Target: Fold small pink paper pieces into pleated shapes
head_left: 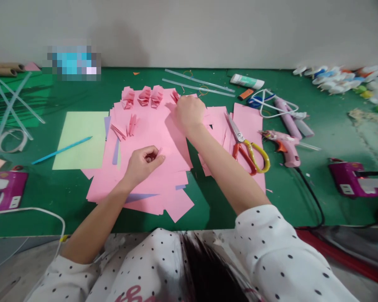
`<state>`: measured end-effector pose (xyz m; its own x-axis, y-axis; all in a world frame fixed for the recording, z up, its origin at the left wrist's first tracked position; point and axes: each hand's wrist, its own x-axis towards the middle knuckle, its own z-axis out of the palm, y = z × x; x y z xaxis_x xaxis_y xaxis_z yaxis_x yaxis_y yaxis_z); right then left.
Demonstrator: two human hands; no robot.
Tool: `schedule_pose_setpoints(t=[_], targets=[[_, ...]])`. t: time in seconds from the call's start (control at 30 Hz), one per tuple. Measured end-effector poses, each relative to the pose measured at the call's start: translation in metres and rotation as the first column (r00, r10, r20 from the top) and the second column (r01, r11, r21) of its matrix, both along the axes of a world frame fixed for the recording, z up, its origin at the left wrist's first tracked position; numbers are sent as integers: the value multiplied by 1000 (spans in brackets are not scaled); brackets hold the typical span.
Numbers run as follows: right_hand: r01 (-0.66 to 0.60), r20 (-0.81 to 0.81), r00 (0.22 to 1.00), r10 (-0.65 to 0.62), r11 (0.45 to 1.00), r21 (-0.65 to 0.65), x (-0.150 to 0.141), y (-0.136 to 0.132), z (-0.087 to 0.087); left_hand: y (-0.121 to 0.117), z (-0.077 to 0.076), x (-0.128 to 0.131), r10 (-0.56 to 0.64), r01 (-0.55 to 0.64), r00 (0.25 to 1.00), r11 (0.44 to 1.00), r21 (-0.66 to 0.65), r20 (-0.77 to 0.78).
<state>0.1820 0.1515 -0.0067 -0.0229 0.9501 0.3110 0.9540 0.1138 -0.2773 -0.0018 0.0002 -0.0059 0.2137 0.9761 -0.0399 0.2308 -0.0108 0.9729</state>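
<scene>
My right hand (190, 111) is closed at the back of the pink paper sheets (166, 126), its fingers on a small bundle of folded pink paper (175, 96). The hand hides part of that bundle. Nearer to me, my left hand (146, 163) hovers over the same sheets with thumb and fingers pinched, and a thin pink paper edge (160, 151) shows at the fingertips. Along the back stand fanned pink paper bundles (127, 97). Narrow folded pink strips (131, 126) lie in front of them.
Scissors (244, 144) with red and yellow handles rest on more pink paper at right, beside a pink glue gun (283, 147). A blue pencil (63, 149) lies across a pale green sheet (78, 126) at left. Clear glue sticks (198, 87) and a glue tube (247, 81) are behind.
</scene>
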Motion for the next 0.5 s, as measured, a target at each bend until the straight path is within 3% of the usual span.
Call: schedule_pose_setpoints(t=[0.03,0.1,0.23,0.37,0.5], targets=[[63,35,997,-62,998,-20,2,-13,6,0,-1,-1,37,-38,999,999,2,26],[49,96,994,-47,999,-19,4,-48,16,2,-1,-3,155,-157,984,988,11,90],[-233,117,965,234,972,-15,3,-124,22,8,0,-9,339,-354,925,933,65,173],[-400,145,908,394,916,16,1,-170,8,12,1,-10,353,-375,919,920,115,178],[-432,127,897,424,901,44,3,-184,-3,11,-3,-10,331,-344,937,929,134,110]])
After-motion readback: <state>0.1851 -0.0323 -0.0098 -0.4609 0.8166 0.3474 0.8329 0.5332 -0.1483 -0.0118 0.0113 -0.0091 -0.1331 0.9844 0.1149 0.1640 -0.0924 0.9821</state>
